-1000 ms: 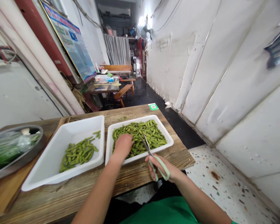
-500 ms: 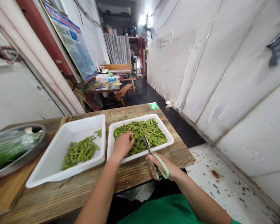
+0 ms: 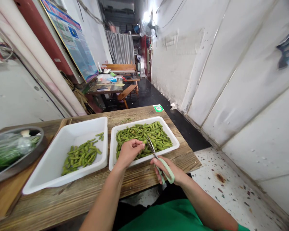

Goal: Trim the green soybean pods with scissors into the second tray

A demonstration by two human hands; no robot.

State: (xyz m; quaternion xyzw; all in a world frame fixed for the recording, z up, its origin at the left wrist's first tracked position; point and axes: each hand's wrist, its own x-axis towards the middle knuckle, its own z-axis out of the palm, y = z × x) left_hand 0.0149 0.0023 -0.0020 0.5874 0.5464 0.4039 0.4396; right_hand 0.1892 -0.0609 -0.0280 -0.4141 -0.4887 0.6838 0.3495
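My right hand (image 3: 165,170) grips a pair of scissors (image 3: 168,173) with pale green handles, its metal blades slightly apart and pointing up and away over the right tray. Between the thumb and fingers of my left hand (image 3: 131,151) is an edamame pod (image 3: 144,142), its end close to the scissor blades. Below both hands, many green edamame pods (image 3: 156,131) fill a white plastic tray (image 3: 177,143). To the left stands a second white tray (image 3: 45,166) with a smaller heap of edamame pods (image 3: 82,154).
At far left a metal basin (image 3: 36,150) holds leafy greens in a plastic bag, beside a wooden board (image 3: 12,195). The trays rest on a wooden table (image 3: 86,195) with a green QR-code card (image 3: 158,108) at its far corner. Beyond are a cluttered table and a bench (image 3: 127,92).
My left hand has moved right and toward the scissors, out of the heap, with a pod now pinched in its fingers. The right hand with the scissors has barely moved.
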